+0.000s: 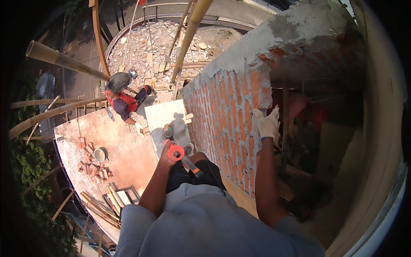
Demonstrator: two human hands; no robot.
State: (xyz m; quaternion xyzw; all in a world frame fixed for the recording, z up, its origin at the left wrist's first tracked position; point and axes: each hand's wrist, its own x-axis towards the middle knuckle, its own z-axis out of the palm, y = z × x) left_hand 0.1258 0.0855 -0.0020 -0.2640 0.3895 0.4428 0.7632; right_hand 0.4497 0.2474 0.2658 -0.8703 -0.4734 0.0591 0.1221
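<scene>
My left hand [166, 153], bare, is closed around a chisel with a round orange guard [176, 153]. A dark handle with an orange end [191, 166], seemingly a hammer's, slants down beside the guard; how it is held is hidden. My right hand [267, 124], in a pale work glove, grips the broken edge of a brick wall [231, 111]. Its thumb lies on the brick face and the other fingers reach round past the edge. Grey mortar shows between the orange bricks, and rough plaster [287, 30] covers the top.
Far below, a person in red and dark clothes [122, 96] crouches by a pale board [165, 118]. Loose bricks [92, 165], a round bucket [100, 154] and bamboo poles [100, 210] lie on the slab [124, 145]. Scaffold poles [192, 36] rise ahead; rubble [141, 47] lies beyond.
</scene>
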